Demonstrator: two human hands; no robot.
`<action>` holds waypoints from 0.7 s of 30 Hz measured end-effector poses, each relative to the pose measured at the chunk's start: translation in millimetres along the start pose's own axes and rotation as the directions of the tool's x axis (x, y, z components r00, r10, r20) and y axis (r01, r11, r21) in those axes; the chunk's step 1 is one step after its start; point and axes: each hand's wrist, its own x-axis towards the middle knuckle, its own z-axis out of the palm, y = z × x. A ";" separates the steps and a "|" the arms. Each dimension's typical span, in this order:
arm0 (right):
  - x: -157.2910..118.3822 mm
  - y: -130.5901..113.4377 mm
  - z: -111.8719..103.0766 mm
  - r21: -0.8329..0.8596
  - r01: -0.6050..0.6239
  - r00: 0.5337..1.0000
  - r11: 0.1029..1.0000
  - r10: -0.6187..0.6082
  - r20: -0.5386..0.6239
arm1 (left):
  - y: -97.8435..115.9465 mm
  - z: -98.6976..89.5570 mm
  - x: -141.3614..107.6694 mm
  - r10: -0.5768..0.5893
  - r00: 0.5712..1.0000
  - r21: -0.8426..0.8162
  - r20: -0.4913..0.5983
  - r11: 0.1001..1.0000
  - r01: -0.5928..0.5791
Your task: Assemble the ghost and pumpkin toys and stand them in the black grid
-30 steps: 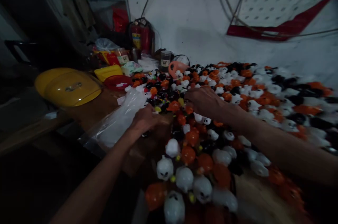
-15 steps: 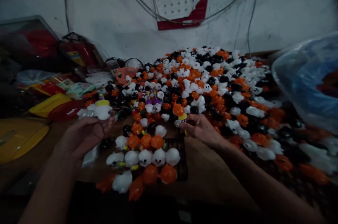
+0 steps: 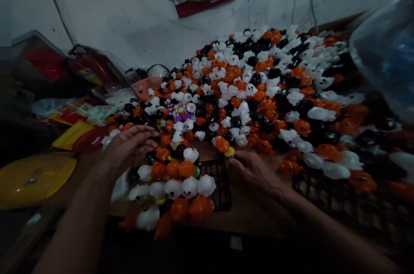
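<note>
My left hand (image 3: 136, 141) reaches over the left edge of the small figures, fingers apart, and no item shows in it. My right hand (image 3: 247, 164) pinches a small piece with a yellow top (image 3: 229, 152). An orange figure (image 3: 222, 144) is right beside that piece, at its upper left. Between my hands, rows of white heads (image 3: 189, 187) and orange heads (image 3: 180, 210) lie on a black wire rack (image 3: 221, 188).
A large heap of white, black and orange figures (image 3: 268, 93) rises against the wall. Clear plastic (image 3: 384, 54) stands at the right. A yellow dish (image 3: 39, 179), a red dish (image 3: 91, 139) and an orange basket (image 3: 142, 89) lie left.
The white figure with a yellow part is gone from my left hand, which has moved right toward the rows. My right hand still pinches the yellow-topped piece. The view has shifted.
</note>
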 end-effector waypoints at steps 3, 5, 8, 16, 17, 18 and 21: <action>4.8 -12.6 -3.0 -0.119 0.115 0.993 0.986 -0.117 -0.004 | 36.9 26.0 -16.0 0.058 0.990 0.315 0.131 0.944 -0.097; 7.7 -24.9 -4.8 -0.194 0.186 0.981 0.963 -0.193 -0.015 | 55.3 48.2 -27.1 0.080 0.952 0.427 0.296 0.880 -0.207; 6.8 -39.1 -6.8 -0.306 0.270 0.956 0.913 -0.291 -0.024 | 63.8 74.3 -34.8 0.061 0.855 0.479 0.515 0.807 -0.346; -8.3 -44.2 -16.1 -0.657 0.400 0.904 0.639 -0.395 0.166 | 55.5 75.4 -29.8 -0.185 0.650 0.360 0.737 0.921 -0.146; -7.8 -43.7 -16.1 -0.667 0.401 0.902 0.628 -0.399 0.167 | 56.5 75.0 -29.5 -0.185 0.653 0.356 0.735 0.924 -0.138; -7.0 -43.0 -15.7 -0.671 0.402 0.900 0.623 -0.403 0.165 | 57.8 75.1 -29.3 -0.181 0.653 0.353 0.735 0.925 -0.141; -4.7 -40.0 -12.6 -0.628 0.417 0.897 0.657 -0.411 0.165 | 61.5 77.7 -29.2 -0.163 0.639 0.358 0.752 0.915 -0.188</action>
